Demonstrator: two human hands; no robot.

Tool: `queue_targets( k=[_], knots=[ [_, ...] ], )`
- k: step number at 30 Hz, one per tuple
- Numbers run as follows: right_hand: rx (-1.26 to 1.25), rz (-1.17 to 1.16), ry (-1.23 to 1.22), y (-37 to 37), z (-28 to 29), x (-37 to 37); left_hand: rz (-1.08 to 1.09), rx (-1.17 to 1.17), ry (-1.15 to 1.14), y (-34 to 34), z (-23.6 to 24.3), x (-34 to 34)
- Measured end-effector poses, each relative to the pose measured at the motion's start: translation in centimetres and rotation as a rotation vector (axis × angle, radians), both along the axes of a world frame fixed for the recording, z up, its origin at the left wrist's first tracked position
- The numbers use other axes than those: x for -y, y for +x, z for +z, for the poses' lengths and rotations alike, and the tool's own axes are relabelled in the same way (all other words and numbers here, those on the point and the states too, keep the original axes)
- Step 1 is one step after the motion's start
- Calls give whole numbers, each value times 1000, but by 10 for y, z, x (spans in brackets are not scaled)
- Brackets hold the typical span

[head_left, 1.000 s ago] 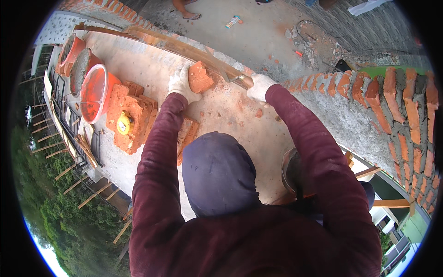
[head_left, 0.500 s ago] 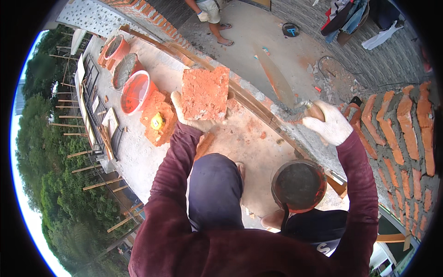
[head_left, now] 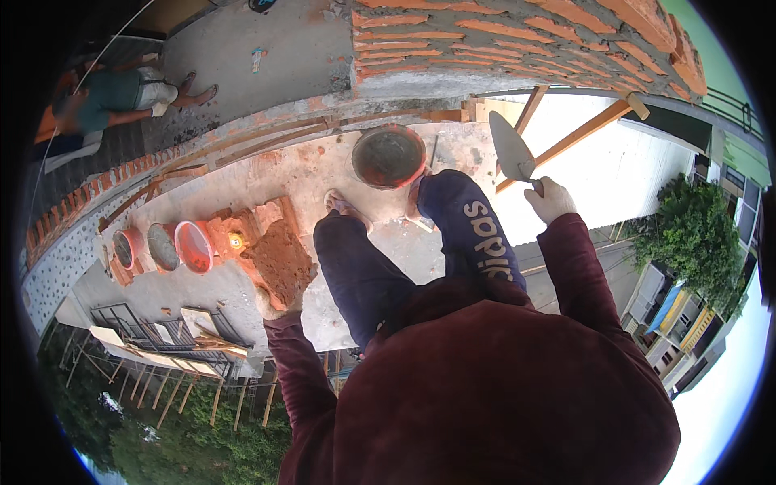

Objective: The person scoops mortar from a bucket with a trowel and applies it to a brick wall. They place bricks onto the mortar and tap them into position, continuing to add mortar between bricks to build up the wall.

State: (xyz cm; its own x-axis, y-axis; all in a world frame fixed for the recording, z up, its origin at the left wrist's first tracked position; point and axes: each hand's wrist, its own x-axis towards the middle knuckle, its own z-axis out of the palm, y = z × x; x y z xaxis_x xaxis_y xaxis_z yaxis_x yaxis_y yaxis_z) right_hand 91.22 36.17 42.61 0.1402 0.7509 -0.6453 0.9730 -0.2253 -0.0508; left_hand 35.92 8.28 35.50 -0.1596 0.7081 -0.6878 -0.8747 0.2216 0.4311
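My left hand (head_left: 271,305), in a pale glove, grips a rough orange-red brick (head_left: 280,260) from below, held out at my left side above the concrete slab. My right hand (head_left: 551,199), also gloved, holds a steel trowel (head_left: 512,149) with its blade pointing up and away from me. A round pan of grey mortar (head_left: 389,156) stands on the slab just beyond my feet. A brick wall (head_left: 517,36) with fresh mortar joints curves across the top of the view.
Orange buckets (head_left: 192,246) and a pile of bricks (head_left: 242,230) stand on the concrete slab (head_left: 194,291) at left. Wooden props (head_left: 578,133) lean under the wall. Another person (head_left: 113,93) crouches on the ground at far upper left. The slab edge drops off to scaffolding (head_left: 162,339) and trees.
The view has swung round: the wall is now at the top. My left hand with the brick has dropped to my left side, and my right hand has lifted the trowel.
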Motion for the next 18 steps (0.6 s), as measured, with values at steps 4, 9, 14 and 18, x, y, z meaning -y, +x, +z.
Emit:
queue_targets(
  k=[4, 9, 14, 18],
  knots=[
    [69, -221, -198, 117, 24, 96, -94, 468, 131, 69, 96, -32],
    [10, -338, -475, 143, 31, 203, -300, 551, 135, 109, 167, -70],
    [-196, -625, -573, 103, 4, 267, -453, 279, 146, 112, 208, -104],
    [-356, -828, -531, 71, -9, 264, -710, -231, 240, 89, 208, -133]
  ],
)
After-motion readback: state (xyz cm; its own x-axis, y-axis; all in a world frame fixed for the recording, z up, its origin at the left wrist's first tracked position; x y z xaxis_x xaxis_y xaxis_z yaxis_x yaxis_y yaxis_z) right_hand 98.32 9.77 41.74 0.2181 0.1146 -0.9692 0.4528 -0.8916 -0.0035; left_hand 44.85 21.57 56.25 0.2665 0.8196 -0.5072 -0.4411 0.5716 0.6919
